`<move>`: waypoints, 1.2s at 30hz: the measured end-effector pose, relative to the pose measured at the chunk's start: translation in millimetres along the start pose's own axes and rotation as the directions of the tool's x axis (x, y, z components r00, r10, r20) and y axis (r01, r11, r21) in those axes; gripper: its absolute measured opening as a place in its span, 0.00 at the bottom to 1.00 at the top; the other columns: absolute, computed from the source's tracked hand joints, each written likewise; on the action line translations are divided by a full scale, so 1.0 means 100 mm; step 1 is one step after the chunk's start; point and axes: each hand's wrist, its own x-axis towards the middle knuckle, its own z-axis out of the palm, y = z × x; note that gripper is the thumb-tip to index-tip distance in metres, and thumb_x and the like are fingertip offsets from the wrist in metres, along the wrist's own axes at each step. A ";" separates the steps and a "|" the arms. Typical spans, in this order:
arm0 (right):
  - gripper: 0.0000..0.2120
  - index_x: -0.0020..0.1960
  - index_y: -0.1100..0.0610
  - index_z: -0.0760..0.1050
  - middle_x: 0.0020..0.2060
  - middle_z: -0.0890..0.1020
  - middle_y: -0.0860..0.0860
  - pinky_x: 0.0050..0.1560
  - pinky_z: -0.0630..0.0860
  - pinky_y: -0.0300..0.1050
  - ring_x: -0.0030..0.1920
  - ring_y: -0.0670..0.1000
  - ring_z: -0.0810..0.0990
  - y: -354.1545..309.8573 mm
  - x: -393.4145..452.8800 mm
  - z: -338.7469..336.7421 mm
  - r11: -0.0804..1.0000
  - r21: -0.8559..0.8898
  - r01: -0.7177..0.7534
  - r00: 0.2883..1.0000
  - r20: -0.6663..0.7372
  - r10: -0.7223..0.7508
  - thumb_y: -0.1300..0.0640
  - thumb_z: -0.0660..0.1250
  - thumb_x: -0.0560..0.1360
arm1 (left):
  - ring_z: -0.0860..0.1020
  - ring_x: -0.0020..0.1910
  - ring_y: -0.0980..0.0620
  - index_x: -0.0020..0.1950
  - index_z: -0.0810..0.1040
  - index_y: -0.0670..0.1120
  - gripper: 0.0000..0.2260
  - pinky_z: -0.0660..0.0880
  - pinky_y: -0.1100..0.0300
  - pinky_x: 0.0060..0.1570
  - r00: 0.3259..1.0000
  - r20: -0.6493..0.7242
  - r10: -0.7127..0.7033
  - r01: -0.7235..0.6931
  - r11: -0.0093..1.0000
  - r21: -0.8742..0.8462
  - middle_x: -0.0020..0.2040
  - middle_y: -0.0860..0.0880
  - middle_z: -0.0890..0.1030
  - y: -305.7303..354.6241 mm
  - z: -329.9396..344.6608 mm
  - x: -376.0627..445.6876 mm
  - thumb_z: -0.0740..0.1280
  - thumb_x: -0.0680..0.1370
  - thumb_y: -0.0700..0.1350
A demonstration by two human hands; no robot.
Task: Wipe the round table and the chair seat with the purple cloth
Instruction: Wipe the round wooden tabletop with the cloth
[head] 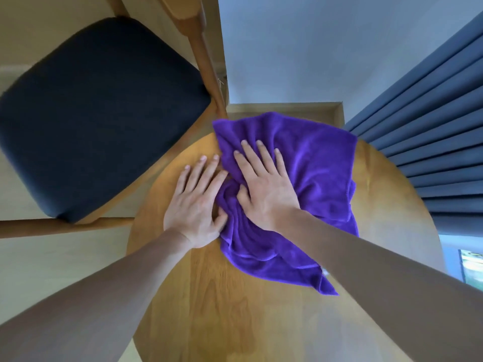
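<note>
Both hands are lying flat, fingers straight: right hand (264, 189) is pressing down on the purple cloth (308, 178), which is sprawling over the round bench (209, 296) toward 1 o'clock. Left hand (196, 205) is resting beside it, thumb touching the cloth. The chair seat (99, 113) is sitting at 10 o'clock.

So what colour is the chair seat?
Dark navy, nearly black; the chair seat shows best in the head view.
</note>
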 end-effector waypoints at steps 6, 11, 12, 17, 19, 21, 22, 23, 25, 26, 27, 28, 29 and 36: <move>0.35 0.80 0.53 0.63 0.82 0.59 0.49 0.81 0.49 0.58 0.82 0.56 0.54 0.70 -0.08 -0.11 0.983 -0.003 0.184 0.983 -0.016 -0.184 0.47 0.55 0.73 | 0.48 0.84 0.47 0.82 0.60 0.48 0.36 0.50 0.42 0.81 1.000 -0.005 -0.024 0.024 1.000 -0.010 0.84 0.47 0.54 0.01 0.03 0.07 0.59 0.74 0.53; 0.35 0.80 0.53 0.62 0.81 0.59 0.49 0.81 0.49 0.60 0.82 0.56 0.53 0.20 0.12 0.02 0.959 0.138 -0.247 0.948 -0.168 0.269 0.46 0.58 0.74 | 0.46 0.84 0.47 0.83 0.56 0.49 0.36 0.49 0.42 0.81 0.999 0.024 -0.030 0.030 0.999 0.022 0.85 0.48 0.51 0.00 0.05 0.07 0.57 0.75 0.54; 0.36 0.80 0.53 0.60 0.82 0.58 0.50 0.81 0.46 0.60 0.82 0.57 0.52 0.04 0.16 0.05 0.937 0.165 -0.307 0.926 -0.174 0.335 0.46 0.58 0.74 | 0.46 0.84 0.47 0.84 0.55 0.50 0.36 0.49 0.42 0.81 0.999 0.034 -0.028 0.027 0.999 0.034 0.85 0.48 0.50 0.00 0.05 0.07 0.56 0.75 0.55; 0.39 0.83 0.51 0.54 0.83 0.51 0.48 0.81 0.41 0.61 0.83 0.56 0.45 -0.12 -0.01 0.13 0.959 0.171 -0.224 0.966 -0.095 0.242 0.46 0.53 0.72 | 0.46 0.84 0.46 0.83 0.56 0.49 0.36 0.50 0.42 0.81 0.999 0.041 -0.017 0.015 0.999 0.048 0.85 0.47 0.50 -0.02 0.07 0.05 0.56 0.75 0.56; 0.39 0.83 0.50 0.54 0.83 0.50 0.46 0.81 0.42 0.59 0.83 0.54 0.45 0.13 -0.16 0.10 0.988 0.141 -0.066 0.997 -0.040 0.073 0.47 0.52 0.72 | 0.47 0.84 0.47 0.83 0.57 0.48 0.36 0.50 0.42 0.81 1.000 0.018 -0.023 0.023 1.000 0.019 0.85 0.47 0.51 -0.01 0.07 0.07 0.57 0.74 0.54; 0.40 0.83 0.49 0.55 0.83 0.52 0.45 0.81 0.42 0.57 0.83 0.53 0.46 0.41 -0.21 0.03 0.994 0.110 -0.006 1.000 -0.018 0.008 0.49 0.55 0.71 | 0.47 0.84 0.47 0.83 0.57 0.49 0.37 0.50 0.42 0.81 1.000 0.001 -0.025 0.025 1.000 -0.008 0.85 0.48 0.51 -0.01 0.09 0.09 0.58 0.74 0.53; 0.40 0.83 0.49 0.55 0.83 0.52 0.45 0.81 0.43 0.57 0.83 0.52 0.47 0.52 -0.17 0.00 0.994 0.108 -0.030 0.999 -0.024 0.032 0.49 0.56 0.70 | 0.47 0.84 0.47 0.83 0.56 0.49 0.37 0.50 0.42 0.81 1.000 -0.003 -0.025 0.025 1.000 -0.015 0.85 0.48 0.51 -0.01 0.10 0.10 0.58 0.73 0.53; 0.40 0.82 0.49 0.55 0.83 0.52 0.45 0.81 0.43 0.58 0.83 0.52 0.47 0.57 -0.11 -0.03 0.989 0.120 -0.083 0.995 -0.037 0.088 0.49 0.57 0.70 | 0.47 0.84 0.47 0.83 0.56 0.49 0.37 0.50 0.42 0.81 1.000 -0.005 -0.024 0.024 1.000 -0.017 0.85 0.48 0.51 -0.02 0.10 0.10 0.58 0.73 0.53; 0.40 0.82 0.48 0.55 0.83 0.52 0.45 0.81 0.42 0.59 0.83 0.53 0.46 0.54 0.09 -0.08 0.962 0.159 -0.221 0.969 -0.075 0.235 0.49 0.58 0.71 | 0.47 0.84 0.47 0.83 0.56 0.49 0.37 0.50 0.42 0.80 1.000 -0.009 -0.026 0.026 1.000 -0.017 0.85 0.48 0.51 -0.03 0.11 0.10 0.58 0.73 0.54; 0.40 0.82 0.47 0.54 0.83 0.51 0.46 0.80 0.41 0.61 0.83 0.54 0.45 0.46 0.19 -0.08 0.944 0.175 -0.280 0.950 -0.088 0.298 0.48 0.59 0.71 | 0.47 0.84 0.48 0.83 0.57 0.49 0.37 0.51 0.42 0.80 1.000 -0.010 -0.029 0.029 0.999 -0.016 0.85 0.48 0.51 -0.03 0.11 0.09 0.58 0.73 0.54; 0.40 0.83 0.46 0.53 0.83 0.50 0.47 0.80 0.40 0.62 0.82 0.55 0.44 0.37 0.30 -0.07 0.929 0.184 -0.321 0.935 -0.097 0.342 0.48 0.59 0.71 | 0.47 0.84 0.48 0.83 0.57 0.50 0.37 0.51 0.41 0.80 1.000 -0.008 -0.031 0.030 0.999 -0.013 0.85 0.48 0.52 -0.03 0.11 0.08 0.57 0.73 0.54; 0.40 0.83 0.46 0.53 0.83 0.49 0.48 0.79 0.38 0.63 0.82 0.56 0.42 0.27 0.37 -0.05 0.923 0.184 -0.339 0.927 -0.098 0.361 0.48 0.60 0.71 | 0.47 0.84 0.47 0.83 0.57 0.50 0.37 0.52 0.41 0.80 0.999 -0.002 -0.032 0.032 0.999 -0.010 0.85 0.48 0.52 -0.03 0.10 0.08 0.57 0.73 0.54; 0.40 0.83 0.46 0.52 0.83 0.49 0.49 0.79 0.38 0.64 0.82 0.57 0.42 0.18 0.41 -0.02 0.928 0.172 -0.331 0.932 -0.093 0.350 0.47 0.59 0.72 | 0.47 0.84 0.47 0.83 0.57 0.49 0.37 0.52 0.41 0.80 0.999 0.004 -0.033 0.033 0.999 -0.008 0.85 0.48 0.52 -0.02 0.09 0.08 0.57 0.73 0.54; 0.42 0.83 0.48 0.53 0.83 0.49 0.46 0.80 0.34 0.58 0.83 0.53 0.41 0.14 -0.07 0.06 0.989 0.131 0.067 0.998 0.006 -0.068 0.51 0.56 0.69 | 0.51 0.83 0.44 0.78 0.65 0.43 0.33 0.52 0.41 0.80 1.000 0.012 -0.027 0.027 1.000 0.007 0.82 0.42 0.61 -0.01 0.06 0.06 0.57 0.73 0.54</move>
